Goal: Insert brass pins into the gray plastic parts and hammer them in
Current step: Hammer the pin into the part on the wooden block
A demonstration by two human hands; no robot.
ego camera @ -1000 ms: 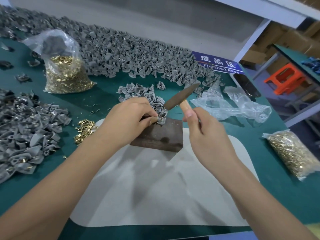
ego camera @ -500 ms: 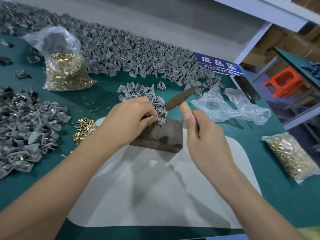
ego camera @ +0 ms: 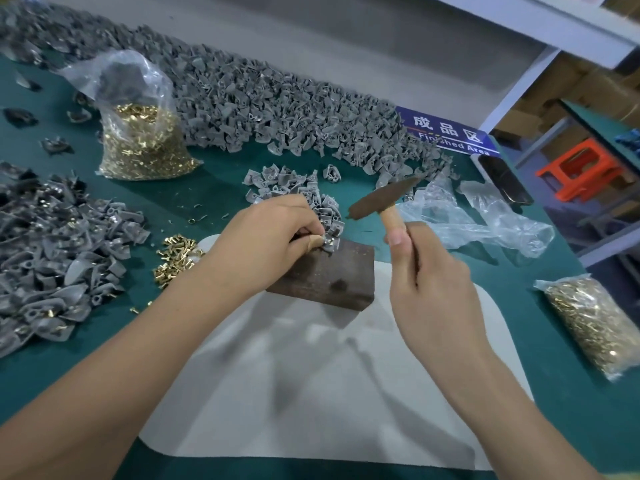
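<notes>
My left hand [ego camera: 266, 242] pinches a small gray plastic part [ego camera: 330, 243] with a brass pin in it, held on the far left corner of a dark rusty metal block [ego camera: 332, 277]. My right hand [ego camera: 429, 282] grips the wooden handle of a small hammer [ego camera: 382, 201], whose dark head hangs tilted just above and to the right of the part. Loose brass pins [ego camera: 176, 258] lie left of the block. A small cluster of gray parts [ego camera: 291, 188] sits just behind the block.
A long heap of gray parts [ego camera: 259, 98] runs along the back. Another gray heap [ego camera: 59, 258] fills the left. Bags of brass pins stand at back left [ego camera: 145, 140] and lie at right [ego camera: 595, 323]. Empty plastic bags [ego camera: 478, 220], a phone [ego camera: 504, 180] and a blue sign [ego camera: 446, 133] lie right. A white mat [ego camera: 311, 393] covers the green table.
The hammer head has lifted slightly and my right hand has shifted a little; my left hand keeps holding the part on the block.
</notes>
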